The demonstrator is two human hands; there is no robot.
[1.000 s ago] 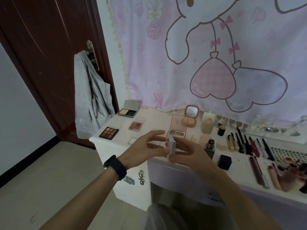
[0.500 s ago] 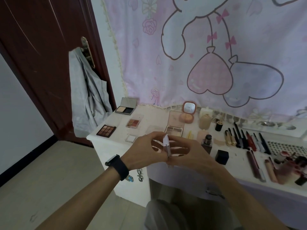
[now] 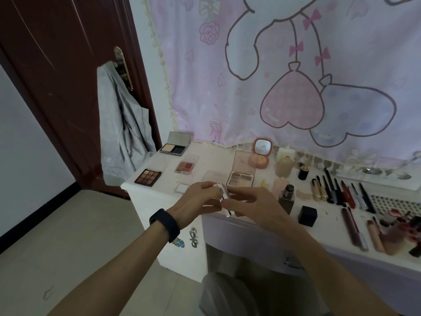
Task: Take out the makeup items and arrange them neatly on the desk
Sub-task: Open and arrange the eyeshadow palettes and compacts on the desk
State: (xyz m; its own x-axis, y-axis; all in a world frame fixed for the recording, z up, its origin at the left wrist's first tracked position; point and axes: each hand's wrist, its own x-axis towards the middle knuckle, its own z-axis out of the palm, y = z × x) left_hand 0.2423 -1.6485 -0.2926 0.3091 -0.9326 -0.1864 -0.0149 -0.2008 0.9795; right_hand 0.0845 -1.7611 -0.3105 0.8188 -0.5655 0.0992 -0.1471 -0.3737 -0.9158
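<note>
A small white compact is held on edge between both hands just above the desk's front edge. My left hand pinches its left side with thumb and fingers. My right hand grips its right side. Laid out on the desk behind are a dark eyeshadow palette, an open powder compact, a blush palette, a pink open palette and a round pink mirror compact.
To the right lie a foundation bottle, a black cube cap, a row of pens and lipsticks and several lip tubes. A brown door with a hanging grey garment stands left.
Both hands have lowered the compact towards the desk and tilted it; the left fingers have closed onto it. The view has shifted slightly down.
</note>
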